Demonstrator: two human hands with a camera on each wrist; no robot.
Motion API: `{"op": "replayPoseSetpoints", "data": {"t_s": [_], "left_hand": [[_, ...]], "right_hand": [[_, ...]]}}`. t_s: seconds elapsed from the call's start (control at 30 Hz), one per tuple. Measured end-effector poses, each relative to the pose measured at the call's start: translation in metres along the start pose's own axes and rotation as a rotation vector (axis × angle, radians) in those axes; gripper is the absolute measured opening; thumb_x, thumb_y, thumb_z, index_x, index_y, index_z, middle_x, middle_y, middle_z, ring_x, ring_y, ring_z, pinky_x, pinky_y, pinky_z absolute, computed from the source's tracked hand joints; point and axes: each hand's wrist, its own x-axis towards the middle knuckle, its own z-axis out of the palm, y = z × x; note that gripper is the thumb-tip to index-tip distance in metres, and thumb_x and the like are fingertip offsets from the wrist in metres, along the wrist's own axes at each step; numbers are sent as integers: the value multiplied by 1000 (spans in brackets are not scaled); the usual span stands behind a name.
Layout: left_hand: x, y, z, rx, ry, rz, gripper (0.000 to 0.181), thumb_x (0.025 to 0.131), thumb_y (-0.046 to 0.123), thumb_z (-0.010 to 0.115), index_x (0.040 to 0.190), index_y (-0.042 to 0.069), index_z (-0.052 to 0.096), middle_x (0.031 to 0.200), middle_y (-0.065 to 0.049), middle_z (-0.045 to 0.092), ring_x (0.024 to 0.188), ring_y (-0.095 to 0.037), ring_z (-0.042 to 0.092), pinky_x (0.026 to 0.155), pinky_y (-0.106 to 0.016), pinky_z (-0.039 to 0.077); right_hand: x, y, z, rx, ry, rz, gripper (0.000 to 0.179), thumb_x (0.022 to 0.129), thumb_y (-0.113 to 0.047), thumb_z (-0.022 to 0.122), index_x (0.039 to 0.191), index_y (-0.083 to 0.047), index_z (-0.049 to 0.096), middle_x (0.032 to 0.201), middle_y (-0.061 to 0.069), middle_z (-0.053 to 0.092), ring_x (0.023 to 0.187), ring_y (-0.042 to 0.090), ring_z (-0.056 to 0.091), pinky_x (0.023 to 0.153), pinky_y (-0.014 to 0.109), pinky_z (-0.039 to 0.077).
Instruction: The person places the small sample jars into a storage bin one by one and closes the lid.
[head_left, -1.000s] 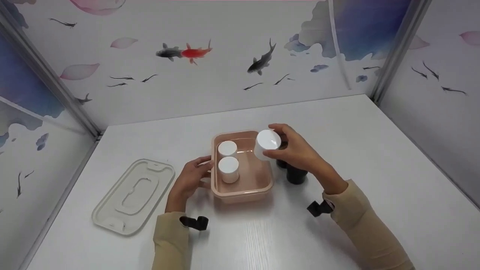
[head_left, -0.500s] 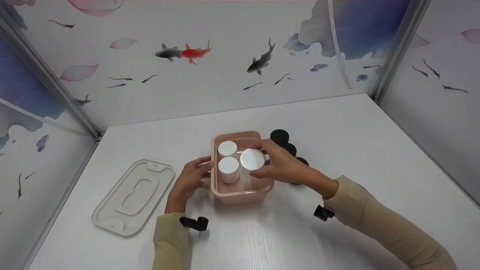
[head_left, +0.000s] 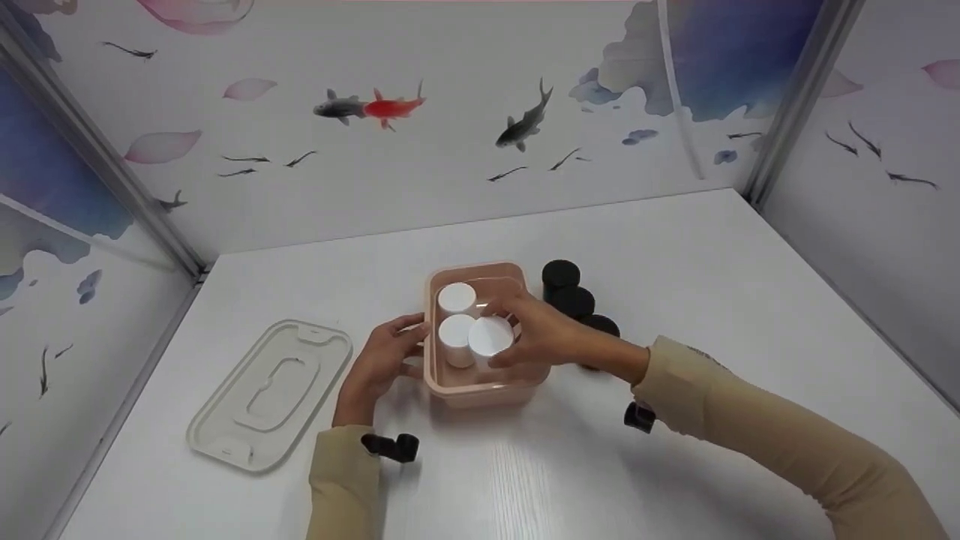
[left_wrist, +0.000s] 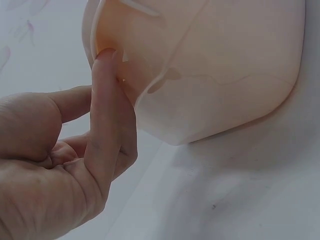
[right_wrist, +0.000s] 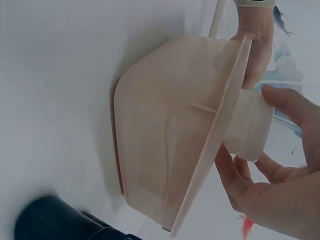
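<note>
My right hand (head_left: 544, 330) grips a white round jar (head_left: 491, 337) by its sides, inside the pink plastic container (head_left: 487, 390). Two other white jars (head_left: 457, 298) stand upright along the container's left side; the held one overlaps the nearer of them in the head view. In the right wrist view the held jar (right_wrist: 250, 125) sticks up above the rim, thumb and fingers on opposite sides. My left hand (head_left: 382, 356) rests against the container's left outer wall. A fingertip presses just under the rim (left_wrist: 90, 30) in the left wrist view.
Several black round jars (head_left: 574, 302) stand in a row right of the container. A pale grey lid (head_left: 270, 397) lies flat on the white table (head_left: 480, 480) at the left. Printed panels (head_left: 450, 180) enclose the table's back and sides.
My right hand has moved left and down with the white jar, from above the container's right rim to inside beside the other white jars. My left hand has stayed in place.
</note>
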Motion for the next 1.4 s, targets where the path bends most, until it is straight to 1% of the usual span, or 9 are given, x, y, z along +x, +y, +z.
{"op": "replayPoseSetpoints", "data": {"t_s": [0.2,0.33,0.43,0.5,0.63,0.77,1.0,1.27,1.4], "left_hand": [[0,1,2,-4,-4,-5,48,102,30,60,145,11,52,126,-16,68,103,-24,71,67,-32,61],[1,-1,1,-19,-16,-3,47,102,29,59,145,10,51,126,-17,68,102,-23,71,68,-33,62],[1,-2,0,-28,-23,0,48,102,28,59,145,9,51,123,-18,69,99,-22,72,68,-33,62],[1,-2,0,-32,-26,0,48,102,28,59,145,9,51,121,-17,70,96,-21,72,67,-32,62],[2,-2,-1,-31,-22,-3,48,102,28,59,145,9,51,120,-16,70,94,-19,72,66,-32,62],[2,-1,0,-30,-20,-11,47,101,28,60,144,11,52,120,-14,70,95,-19,72,67,-33,62],[1,-3,-1,-33,-15,-17,46,101,28,60,143,11,53,121,-14,70,96,-20,71,68,-33,62],[1,-1,-1,-21,-21,2,46,101,29,60,143,11,54,120,-15,70,96,-20,72,67,-34,62],[-1,-2,-1,-29,-28,21,47,101,28,60,144,10,53,124,-17,69,97,-20,72,66,-32,61]], "right_hand": [[11,-7,-6,-63,-156,11,61,78,-11,85,133,-4,58,131,11,59,117,28,58,99,40,53],[18,-13,-2,-129,-205,-39,61,75,-10,85,130,-2,60,128,14,61,116,28,58,101,40,51],[22,-17,2,-187,-208,-58,62,75,-13,86,130,-1,60,127,15,62,115,29,59,100,40,51],[25,-21,4,-215,-208,-50,63,75,-15,87,130,-2,60,127,15,63,115,29,60,100,41,51],[28,-27,9,-226,-218,-16,64,75,-17,87,132,-4,60,130,14,64,117,28,60,102,41,50],[29,-29,14,-233,-210,-21,64,74,-17,88,131,-4,61,131,15,63,119,28,60,102,42,50],[32,-24,27,-253,-192,-18,60,75,-19,89,127,-5,62,127,14,65,119,27,59,102,42,49],[34,-21,35,-249,-171,-82,56,73,-15,90,121,-3,65,125,16,61,116,28,55,99,43,49],[36,-19,39,-282,-164,-119,54,74,-15,89,121,-2,66,123,17,61,114,29,55,97,42,50]]}}
